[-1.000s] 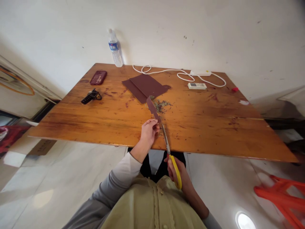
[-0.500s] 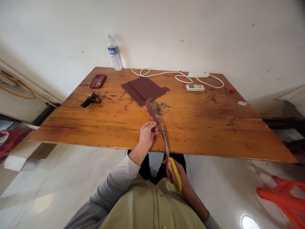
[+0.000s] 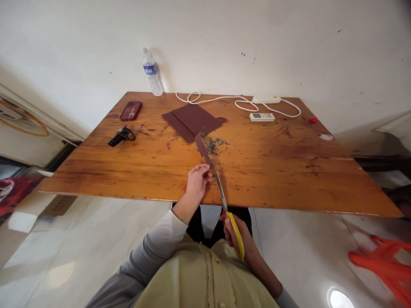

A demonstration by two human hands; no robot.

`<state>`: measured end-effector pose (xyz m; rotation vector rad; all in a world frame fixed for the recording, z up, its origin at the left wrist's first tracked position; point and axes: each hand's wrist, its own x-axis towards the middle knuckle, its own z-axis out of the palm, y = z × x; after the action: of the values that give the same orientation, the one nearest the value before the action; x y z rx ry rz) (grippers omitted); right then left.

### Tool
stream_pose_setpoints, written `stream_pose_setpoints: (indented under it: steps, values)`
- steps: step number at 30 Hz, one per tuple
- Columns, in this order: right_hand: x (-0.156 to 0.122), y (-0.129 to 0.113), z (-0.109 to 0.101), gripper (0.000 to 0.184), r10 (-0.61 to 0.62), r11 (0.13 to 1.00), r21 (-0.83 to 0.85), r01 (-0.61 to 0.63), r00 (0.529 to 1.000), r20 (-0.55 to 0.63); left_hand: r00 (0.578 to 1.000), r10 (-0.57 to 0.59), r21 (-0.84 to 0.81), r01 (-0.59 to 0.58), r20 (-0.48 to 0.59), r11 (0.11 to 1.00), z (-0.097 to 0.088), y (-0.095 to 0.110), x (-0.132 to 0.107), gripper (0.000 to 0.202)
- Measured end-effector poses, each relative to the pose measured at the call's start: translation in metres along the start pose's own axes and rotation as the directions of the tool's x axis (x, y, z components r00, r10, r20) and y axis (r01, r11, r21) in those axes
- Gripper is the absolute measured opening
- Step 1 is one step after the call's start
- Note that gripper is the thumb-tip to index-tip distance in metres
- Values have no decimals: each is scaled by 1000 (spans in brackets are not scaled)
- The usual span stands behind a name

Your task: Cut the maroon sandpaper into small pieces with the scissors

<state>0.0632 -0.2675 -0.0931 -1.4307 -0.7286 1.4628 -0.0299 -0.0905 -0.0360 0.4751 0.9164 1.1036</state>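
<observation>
Near the table's front edge, my left hand (image 3: 198, 182) pinches the near end of a narrow dark maroon strip (image 3: 202, 147), which looks like stiff paper or sandpaper. My right hand (image 3: 236, 231) is wrapped round the yellow and red handles of a pair of scissors (image 3: 220, 188). Their long blades point away from me, with the tips at the strip's edge beside my left fingers. Small cut scraps (image 3: 215, 145) lie in a pile just right of the strip. Behind it, two maroon sheets (image 3: 195, 119) overlap flat on the wood.
On the wooden table (image 3: 289, 171) are a phone (image 3: 131, 111), a black strap-like item (image 3: 122, 135), a water bottle (image 3: 152, 72), a white remote (image 3: 262, 117) and a power strip (image 3: 266, 99) with its looped cable. An orange-red plastic stool (image 3: 382, 261) stands on the floor at right.
The scissor blades have moved slightly forward and left, so their tips now meet the strip. My left hand keeps its pinch on the strip. The view has shifted slightly.
</observation>
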Motion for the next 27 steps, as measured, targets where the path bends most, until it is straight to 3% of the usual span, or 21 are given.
stream_pose_setpoints:
  steps: [27]
  values:
    - [0, -4, 2, 49, 2, 1000, -16, -2, 1000, -21, 1000, 6, 7, -6, 0, 1000, 0, 0, -1, 9]
